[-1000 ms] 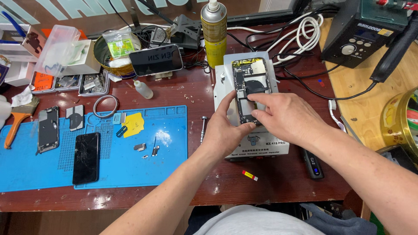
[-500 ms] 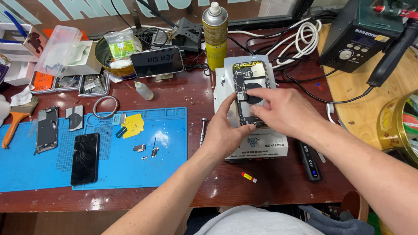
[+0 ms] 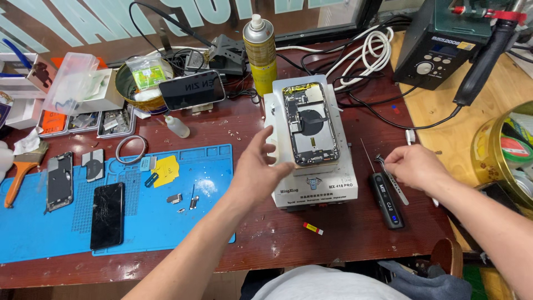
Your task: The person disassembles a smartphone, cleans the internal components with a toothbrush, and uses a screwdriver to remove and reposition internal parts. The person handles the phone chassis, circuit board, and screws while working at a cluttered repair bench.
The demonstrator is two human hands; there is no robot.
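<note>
My left hand, fingers spread, steadied the opened phone on its heater while my right hand pinched tweezers; next, I judged, came careful picking inside.

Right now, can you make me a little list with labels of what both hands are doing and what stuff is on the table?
left hand: touching the left edge of the opened phone
right hand: holding tweezers, apart from the phone
phone: lies open, insides up, on the white heating pad
beside right hand: black pen-shaped tool on the table
blue mat: cracked black phone, small parts, yellow note
behind: spray can, white cables, black station
</note>
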